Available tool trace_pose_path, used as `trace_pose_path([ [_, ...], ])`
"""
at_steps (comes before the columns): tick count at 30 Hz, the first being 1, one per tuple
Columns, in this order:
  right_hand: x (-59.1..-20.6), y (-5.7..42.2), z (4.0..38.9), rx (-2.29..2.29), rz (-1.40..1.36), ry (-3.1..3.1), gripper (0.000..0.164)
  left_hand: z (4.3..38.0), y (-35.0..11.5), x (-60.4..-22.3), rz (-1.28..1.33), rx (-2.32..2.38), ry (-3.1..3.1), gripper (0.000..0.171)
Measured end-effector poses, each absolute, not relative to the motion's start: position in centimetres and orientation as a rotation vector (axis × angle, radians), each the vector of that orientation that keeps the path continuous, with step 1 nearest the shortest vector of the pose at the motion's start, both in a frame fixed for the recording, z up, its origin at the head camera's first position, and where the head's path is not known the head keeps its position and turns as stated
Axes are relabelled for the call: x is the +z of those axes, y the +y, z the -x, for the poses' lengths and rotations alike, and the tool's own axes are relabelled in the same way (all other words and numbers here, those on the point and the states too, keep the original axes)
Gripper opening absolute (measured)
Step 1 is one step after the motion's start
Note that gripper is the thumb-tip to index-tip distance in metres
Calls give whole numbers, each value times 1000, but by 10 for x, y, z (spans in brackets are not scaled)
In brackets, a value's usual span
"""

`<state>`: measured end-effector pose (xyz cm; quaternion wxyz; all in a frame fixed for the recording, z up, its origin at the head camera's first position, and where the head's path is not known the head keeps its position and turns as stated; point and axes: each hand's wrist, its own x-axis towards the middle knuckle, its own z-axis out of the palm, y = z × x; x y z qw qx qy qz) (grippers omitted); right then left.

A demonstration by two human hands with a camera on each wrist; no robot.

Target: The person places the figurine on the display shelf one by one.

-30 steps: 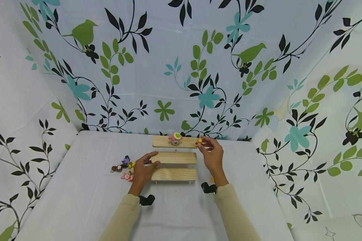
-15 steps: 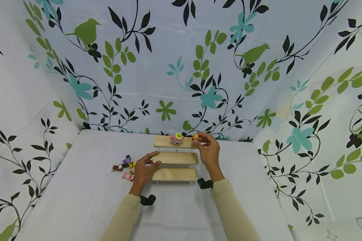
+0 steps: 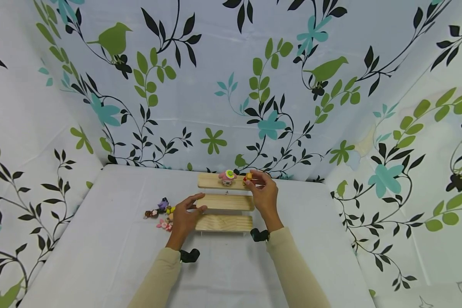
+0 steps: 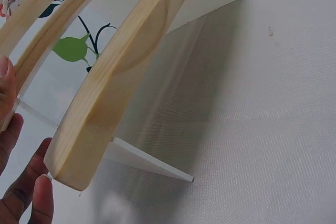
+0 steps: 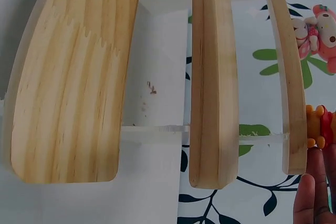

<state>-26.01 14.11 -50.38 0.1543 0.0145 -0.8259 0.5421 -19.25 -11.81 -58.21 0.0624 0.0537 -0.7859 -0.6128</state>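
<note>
A three-step wooden shelf stand [image 3: 227, 202] with pale planks on whitish supports stands on the table. My left hand [image 3: 186, 218] holds the left end of its middle step, thumb on the plank. My right hand [image 3: 265, 194] pinches a small yellow bear figurine [image 3: 248, 178] in a red shirt at the right part of the top step. In the right wrist view, the bear's feet [image 5: 316, 142] show right at the top plank's edge, with fingers [image 5: 317, 179] just beside them. A pink figurine [image 3: 227, 177] with a green-and-yellow disc stands on the same step, left of the bear.
Left of the stand, several small figurines lie grouped on the white table [image 3: 111, 239]: a purple one [image 3: 163, 204], a brown one [image 3: 151, 213], a pink one [image 3: 164, 224] and yellow ones partly behind my left hand. A leaf-patterned cloth [image 3: 169, 107] hangs behind.
My right hand has moved left with the bear figurine, from the right end of the top step further in toward the pink figurine. The left hand keeps its hold on the stand.
</note>
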Motion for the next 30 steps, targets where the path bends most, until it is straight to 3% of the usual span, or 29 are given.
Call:
trace_pose_path([
  [30,-514,182,240,1545,109,-2370,42,194,-118,-584,-136,-1834,-2356,44],
])
